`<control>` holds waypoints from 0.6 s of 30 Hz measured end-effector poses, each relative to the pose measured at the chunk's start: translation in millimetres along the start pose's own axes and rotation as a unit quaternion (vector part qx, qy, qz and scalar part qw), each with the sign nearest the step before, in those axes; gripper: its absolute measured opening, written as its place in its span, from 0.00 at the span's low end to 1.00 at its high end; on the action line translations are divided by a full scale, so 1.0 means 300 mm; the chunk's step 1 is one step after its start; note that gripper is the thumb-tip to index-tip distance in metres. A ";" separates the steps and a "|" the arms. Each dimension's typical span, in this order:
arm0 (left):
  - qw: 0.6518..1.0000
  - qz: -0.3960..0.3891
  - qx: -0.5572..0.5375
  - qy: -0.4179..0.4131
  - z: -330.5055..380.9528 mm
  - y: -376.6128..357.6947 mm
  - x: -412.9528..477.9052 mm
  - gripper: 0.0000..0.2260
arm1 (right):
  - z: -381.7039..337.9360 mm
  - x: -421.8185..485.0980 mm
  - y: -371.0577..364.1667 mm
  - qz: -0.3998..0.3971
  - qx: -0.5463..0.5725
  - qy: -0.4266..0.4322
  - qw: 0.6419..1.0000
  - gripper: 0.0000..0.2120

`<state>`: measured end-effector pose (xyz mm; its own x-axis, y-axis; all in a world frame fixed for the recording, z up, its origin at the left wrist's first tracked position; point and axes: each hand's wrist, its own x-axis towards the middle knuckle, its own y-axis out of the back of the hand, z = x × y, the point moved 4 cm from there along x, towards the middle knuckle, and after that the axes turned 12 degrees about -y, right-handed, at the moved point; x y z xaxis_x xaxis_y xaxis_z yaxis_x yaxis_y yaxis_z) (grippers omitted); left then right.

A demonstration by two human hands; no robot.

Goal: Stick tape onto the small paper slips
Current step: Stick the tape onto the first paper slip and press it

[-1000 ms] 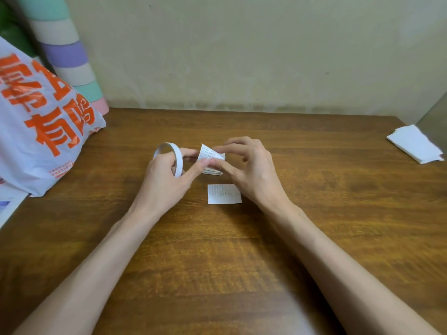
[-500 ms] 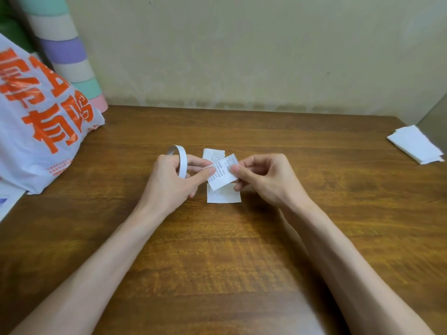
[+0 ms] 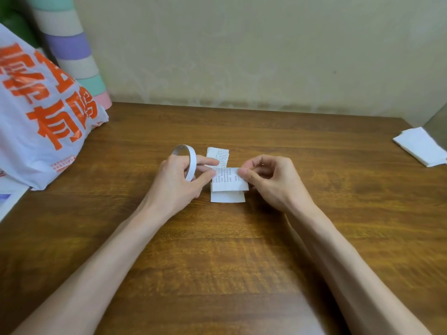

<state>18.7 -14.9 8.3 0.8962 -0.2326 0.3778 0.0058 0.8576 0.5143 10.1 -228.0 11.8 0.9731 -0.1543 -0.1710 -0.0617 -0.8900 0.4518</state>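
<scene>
A white tape roll [image 3: 189, 160] stands on edge in my left hand [image 3: 177, 182], whose fingers pass through the ring. Its thumb and forefinger also pinch the left edge of a small printed paper slip [image 3: 228, 180]. My right hand [image 3: 271, 180] pinches the slip's right edge between thumb and forefinger. The slip hangs just above the wooden table [image 3: 229, 257]. Under it lies another slip [image 3: 227, 197], blank side up. A small stack of printed slips [image 3: 217, 154] lies just behind.
A white plastic bag with orange print [image 3: 41, 117] fills the table's left side, with a pastel-striped roll [image 3: 70, 49] behind it. A pile of white paper [image 3: 420, 146] sits at the right edge. The wall runs close behind the table.
My right hand lifted a printed slip off the stack and brought it toward me. Both hands now hold it level over the blank slip. The tape roll stayed in my left hand.
</scene>
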 end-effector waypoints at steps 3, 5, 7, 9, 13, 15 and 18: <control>0.999 0.031 0.022 0.001 -0.005 0.020 0.005 0.10 | 0.009 0.009 0.011 0.002 -0.001 -0.009 1.000 0.04; 0.998 0.042 0.044 0.000 -0.009 0.030 0.007 0.09 | 0.012 0.009 0.013 -0.008 -0.017 -0.013 1.000 0.07; 0.997 0.047 0.054 0.001 -0.012 0.035 0.008 0.09 | 0.011 0.005 0.008 -0.015 -0.030 -0.011 0.999 0.07; 0.997 0.042 0.058 0.004 -0.015 0.037 0.009 0.09 | 0.012 0.002 0.003 -0.016 -0.039 -0.010 0.999 0.07; 0.998 0.018 0.054 0.012 -0.023 0.037 0.010 0.11 | 0.009 0.001 -0.004 -0.029 -0.049 -0.018 0.998 0.07; 0.999 0.014 0.050 0.012 -0.023 0.038 0.011 0.11 | 0.010 0.003 -0.008 -0.030 -0.052 -0.018 0.998 0.08; 0.999 0.008 0.048 0.012 -0.022 0.037 0.009 0.10 | 0.018 0.011 -0.017 -0.030 -0.056 -0.019 0.998 0.08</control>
<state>24.2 -3.0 10.1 0.9065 -0.2068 0.3681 -0.0505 0.8124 0.5809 12.4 -226.3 4.3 0.9649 -0.1214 -0.2329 0.0227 -0.8449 0.5345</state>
